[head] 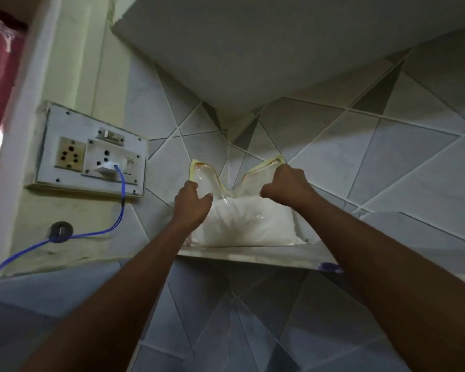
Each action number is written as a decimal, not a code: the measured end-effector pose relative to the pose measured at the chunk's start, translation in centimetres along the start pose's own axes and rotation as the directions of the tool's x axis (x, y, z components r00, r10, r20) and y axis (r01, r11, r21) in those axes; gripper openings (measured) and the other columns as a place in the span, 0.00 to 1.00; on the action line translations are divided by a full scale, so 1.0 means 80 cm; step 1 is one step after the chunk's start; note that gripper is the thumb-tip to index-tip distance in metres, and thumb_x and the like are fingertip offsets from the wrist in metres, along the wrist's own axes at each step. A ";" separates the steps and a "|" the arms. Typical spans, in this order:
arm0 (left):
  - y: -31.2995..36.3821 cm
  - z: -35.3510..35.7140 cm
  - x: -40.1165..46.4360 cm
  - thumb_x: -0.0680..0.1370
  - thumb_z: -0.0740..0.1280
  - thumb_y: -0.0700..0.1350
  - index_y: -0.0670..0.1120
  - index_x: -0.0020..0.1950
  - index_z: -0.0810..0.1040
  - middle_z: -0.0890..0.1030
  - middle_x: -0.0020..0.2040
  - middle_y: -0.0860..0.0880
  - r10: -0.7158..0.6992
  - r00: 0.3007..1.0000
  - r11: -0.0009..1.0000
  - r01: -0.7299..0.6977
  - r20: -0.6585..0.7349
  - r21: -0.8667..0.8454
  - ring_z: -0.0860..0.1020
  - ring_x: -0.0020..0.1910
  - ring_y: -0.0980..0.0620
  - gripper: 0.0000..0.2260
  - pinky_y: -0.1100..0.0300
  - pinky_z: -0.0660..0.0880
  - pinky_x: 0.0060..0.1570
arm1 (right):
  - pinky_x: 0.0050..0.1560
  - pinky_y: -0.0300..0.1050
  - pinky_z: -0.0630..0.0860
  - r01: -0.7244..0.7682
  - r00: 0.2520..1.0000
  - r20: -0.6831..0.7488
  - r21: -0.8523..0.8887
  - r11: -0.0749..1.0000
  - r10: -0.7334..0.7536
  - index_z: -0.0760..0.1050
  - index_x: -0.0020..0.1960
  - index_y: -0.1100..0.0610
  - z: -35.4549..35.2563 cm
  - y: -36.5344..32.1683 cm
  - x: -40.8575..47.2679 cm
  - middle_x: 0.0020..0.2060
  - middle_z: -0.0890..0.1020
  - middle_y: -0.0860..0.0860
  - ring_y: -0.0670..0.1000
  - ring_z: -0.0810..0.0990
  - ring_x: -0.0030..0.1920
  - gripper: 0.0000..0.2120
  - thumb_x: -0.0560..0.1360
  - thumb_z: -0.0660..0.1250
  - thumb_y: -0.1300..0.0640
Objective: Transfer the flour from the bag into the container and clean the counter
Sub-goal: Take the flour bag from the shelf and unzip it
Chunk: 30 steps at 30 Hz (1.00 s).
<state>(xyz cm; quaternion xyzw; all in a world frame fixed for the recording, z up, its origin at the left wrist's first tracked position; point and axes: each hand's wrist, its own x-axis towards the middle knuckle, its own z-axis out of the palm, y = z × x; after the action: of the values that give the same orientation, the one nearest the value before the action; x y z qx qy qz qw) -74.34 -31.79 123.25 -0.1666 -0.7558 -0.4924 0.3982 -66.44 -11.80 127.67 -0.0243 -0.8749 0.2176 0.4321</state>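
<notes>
A clear plastic bag of white flour with a yellow top edge sits on a narrow shelf in a tiled corner. Its top stands up in two corners. My left hand grips the bag's left top corner between thumb and fingers. My right hand is closed on the right top corner. No container is in view.
A wall switchboard at the left holds a white charger with a blue cable hanging down to the lower left. A slab overhangs the shelf from above. Grey tiles with a triangle pattern cover the walls around and below.
</notes>
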 end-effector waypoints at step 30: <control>-0.021 0.073 0.104 0.84 0.60 0.42 0.38 0.56 0.72 0.81 0.53 0.38 0.046 0.937 0.988 -0.095 -0.347 -0.125 0.79 0.54 0.37 0.07 0.52 0.67 0.45 | 0.62 0.58 0.77 -0.336 0.834 -0.205 0.548 0.766 0.513 0.73 0.64 0.63 0.069 0.064 0.141 0.59 0.79 0.63 0.64 0.79 0.61 0.22 0.73 0.73 0.56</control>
<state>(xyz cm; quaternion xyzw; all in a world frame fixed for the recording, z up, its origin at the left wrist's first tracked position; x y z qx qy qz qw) -83.19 -28.64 127.42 -0.1327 -0.6322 -0.5509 0.5285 -78.48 -6.55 131.13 -0.1520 -0.6717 0.5177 0.5076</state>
